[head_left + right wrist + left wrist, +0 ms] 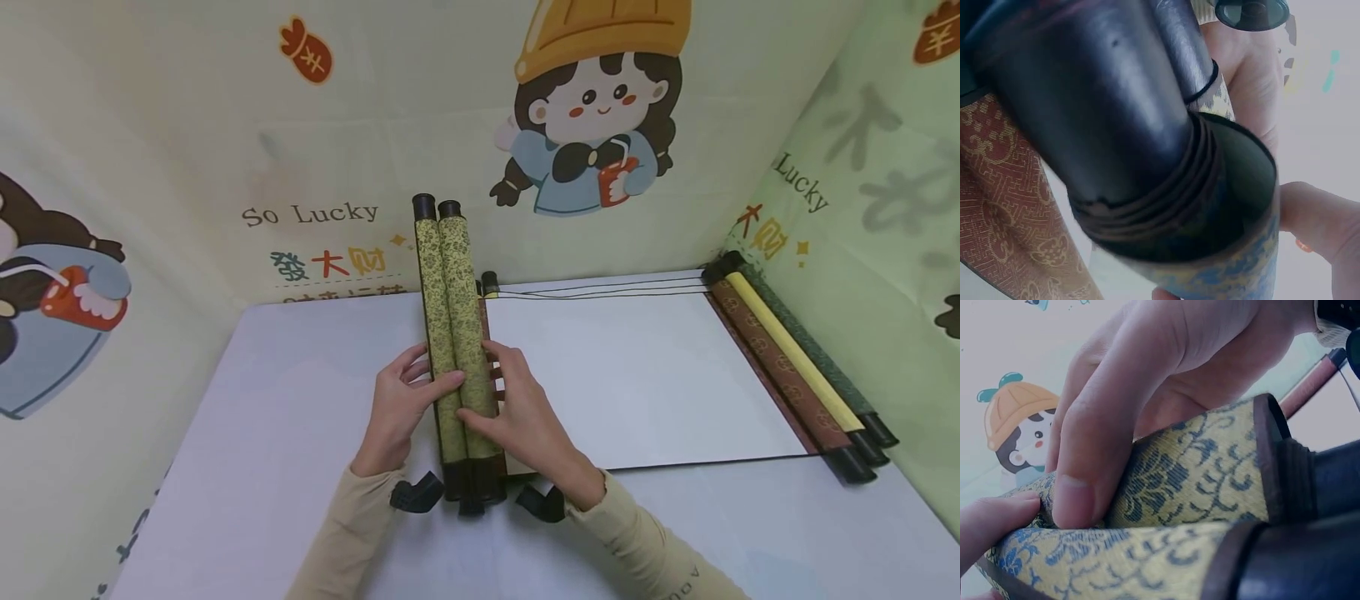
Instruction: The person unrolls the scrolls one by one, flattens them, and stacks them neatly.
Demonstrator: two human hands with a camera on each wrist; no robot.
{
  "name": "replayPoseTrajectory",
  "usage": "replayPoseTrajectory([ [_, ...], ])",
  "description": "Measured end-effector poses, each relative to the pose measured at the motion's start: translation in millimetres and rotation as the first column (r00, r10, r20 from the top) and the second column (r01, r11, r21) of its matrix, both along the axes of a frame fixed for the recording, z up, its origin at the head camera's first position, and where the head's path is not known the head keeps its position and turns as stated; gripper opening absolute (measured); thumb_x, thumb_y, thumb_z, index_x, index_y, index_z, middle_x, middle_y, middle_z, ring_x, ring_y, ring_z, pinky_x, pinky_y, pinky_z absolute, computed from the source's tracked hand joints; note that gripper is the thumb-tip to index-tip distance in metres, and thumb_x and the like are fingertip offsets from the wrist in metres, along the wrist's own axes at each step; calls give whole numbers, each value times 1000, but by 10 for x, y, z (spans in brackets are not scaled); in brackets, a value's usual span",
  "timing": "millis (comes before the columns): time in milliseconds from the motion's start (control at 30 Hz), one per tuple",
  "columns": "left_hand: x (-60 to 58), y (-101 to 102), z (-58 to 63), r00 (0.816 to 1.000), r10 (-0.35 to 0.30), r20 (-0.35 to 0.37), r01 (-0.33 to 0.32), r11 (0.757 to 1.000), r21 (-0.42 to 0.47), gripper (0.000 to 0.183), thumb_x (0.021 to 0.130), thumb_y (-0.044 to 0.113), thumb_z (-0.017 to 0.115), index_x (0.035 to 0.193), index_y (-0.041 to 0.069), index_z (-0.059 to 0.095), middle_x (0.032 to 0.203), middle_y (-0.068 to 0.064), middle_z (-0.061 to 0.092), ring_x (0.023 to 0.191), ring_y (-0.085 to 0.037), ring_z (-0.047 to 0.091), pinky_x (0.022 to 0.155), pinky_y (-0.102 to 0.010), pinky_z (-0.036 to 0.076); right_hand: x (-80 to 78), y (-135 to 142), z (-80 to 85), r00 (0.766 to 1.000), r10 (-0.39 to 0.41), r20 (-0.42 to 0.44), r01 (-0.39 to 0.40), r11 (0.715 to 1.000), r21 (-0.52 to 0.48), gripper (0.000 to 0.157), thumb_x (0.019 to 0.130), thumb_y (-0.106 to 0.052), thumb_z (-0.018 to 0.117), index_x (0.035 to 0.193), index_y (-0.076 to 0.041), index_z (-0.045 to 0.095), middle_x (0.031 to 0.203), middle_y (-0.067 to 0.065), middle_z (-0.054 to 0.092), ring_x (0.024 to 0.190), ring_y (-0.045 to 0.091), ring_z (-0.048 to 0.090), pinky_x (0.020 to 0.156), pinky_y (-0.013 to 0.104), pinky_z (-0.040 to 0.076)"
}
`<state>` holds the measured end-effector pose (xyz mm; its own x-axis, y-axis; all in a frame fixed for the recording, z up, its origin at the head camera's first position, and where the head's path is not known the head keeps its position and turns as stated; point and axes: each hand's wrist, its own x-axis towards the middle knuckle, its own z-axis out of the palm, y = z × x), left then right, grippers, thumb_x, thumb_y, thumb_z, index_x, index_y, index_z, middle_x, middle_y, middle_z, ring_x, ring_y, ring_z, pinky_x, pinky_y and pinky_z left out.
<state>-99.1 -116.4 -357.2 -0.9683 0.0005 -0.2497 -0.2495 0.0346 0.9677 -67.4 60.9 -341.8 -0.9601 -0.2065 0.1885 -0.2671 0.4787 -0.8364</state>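
Both hands hold a scroll (pixel 467 333) of yellow-green brocade with a dark flower pattern, rolled from both ends into two rolls side by side. My left hand (pixel 401 408) grips the left roll, thumb across its front and fingers behind. On the other side, my right hand (pixel 528 408) grips the right roll the same way, its thumb near the seam between them. Black knobs cap the ends; the near knob (pixel 1085 106) looms large in the right wrist view, with a gap between it and the loosely wound brocade (pixel 1241 269). In the left wrist view, a thumb (pixel 1075 500) presses the brocade (pixel 1191 475).
A white sheet (pixel 637 375) lies unrolled to the right, ending in a red-brown brocade roll (pixel 780 358). Beside that lie a yellow roll (pixel 795 350) and a green roll (pixel 817 350), near the right wall. A printed cloth backdrop (pixel 420 125) rises behind the white table (pixel 300 467).
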Motion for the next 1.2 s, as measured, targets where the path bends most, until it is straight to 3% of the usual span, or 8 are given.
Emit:
replayPoseTrajectory([
  [333,-19,99,-20,1000,4,-24,-3,999,50,80,77,25,87,145,13,47,132,-13,60,115,-28,62,98,-46,49,-33,50,-45,999,-42,2,42,999,-8,87,78,-11,84,149,-9,35,135,11,46,109,25,59,86,36,56],
  [567,-19,104,-47,1000,-6,-17,6,1000,30,84,77,27,87,148,12,44,140,-16,53,125,-32,55,103,-52,44,-53,78,-65,998,-47,42,49,998,-50,85,78,-11,83,149,-8,36,139,10,49,110,26,60,86,36,56],
  [833,-6,121,-35,999,-34,-16,34,999,32,81,77,25,87,146,12,46,136,-17,57,119,-32,59,101,-50,46,-92,96,-46,993,-41,109,50,996,-80,89,79,-14,84,151,-11,31,128,14,60,101,26,66,79,35,58],
  [967,-3,138,-31,999,-34,-14,35,999,34,81,76,23,87,145,11,48,134,-16,58,116,-31,60,99,-49,48,-104,133,-43,992,-31,123,43,995,-93,90,79,-13,84,151,-12,30,131,14,60,97,27,66,76,34,58],
  [1200,-18,134,-21,1000,-29,0,28,999,27,79,77,23,87,144,9,48,135,-16,57,117,-32,59,101,-50,46,-141,186,-33,987,8,162,14,991,-134,92,83,-9,78,154,-7,20,138,18,54,105,29,62,81,38,56],
])
